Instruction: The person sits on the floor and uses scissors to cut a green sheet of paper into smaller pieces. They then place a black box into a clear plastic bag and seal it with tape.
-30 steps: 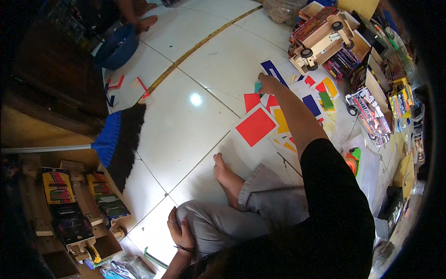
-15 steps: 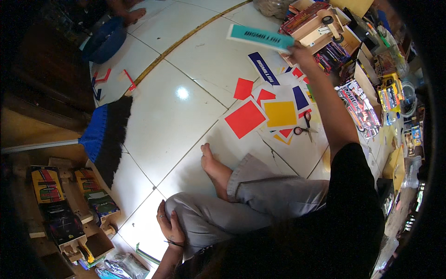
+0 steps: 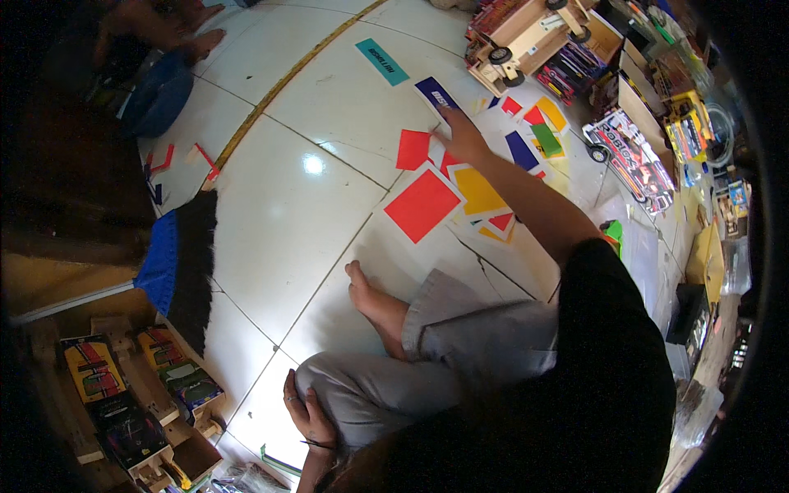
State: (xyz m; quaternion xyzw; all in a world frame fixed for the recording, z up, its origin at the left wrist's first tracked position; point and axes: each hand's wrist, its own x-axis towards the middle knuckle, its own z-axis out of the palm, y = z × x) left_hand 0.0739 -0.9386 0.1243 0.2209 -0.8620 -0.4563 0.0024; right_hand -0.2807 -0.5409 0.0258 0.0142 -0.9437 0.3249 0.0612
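Note:
My right hand (image 3: pixel 465 141) reaches over the floor, its fingers over the lower end of a dark blue lettered strip (image 3: pixel 431 90). Thumb and fingers look apart, and the hand covers part of the strip. Up and to the left lies a teal lettered strip (image 3: pixel 381 62), flat on the tiles. Around the hand are a red square card (image 3: pixel 412 149), a larger red card with a white border (image 3: pixel 422 205) and a yellow card (image 3: pixel 477 191), partly under my forearm. My left hand (image 3: pixel 309 416) rests on my bent knee, fingers spread, holding nothing.
Wooden toy trucks (image 3: pixel 538 41) and stickered boxes (image 3: pixel 629 164) crowd the right side. A broom (image 3: pixel 177 271) lies at left, above more wooden toy trucks (image 3: pixel 123 394). Another person's foot (image 3: pixel 205 43) shows at upper left beside a blue tub (image 3: pixel 156 94).
The teal strip has left my right hand and lies on the floor. That hand has moved left and nearer, onto the dark blue strip. My left hand stays on the knee.

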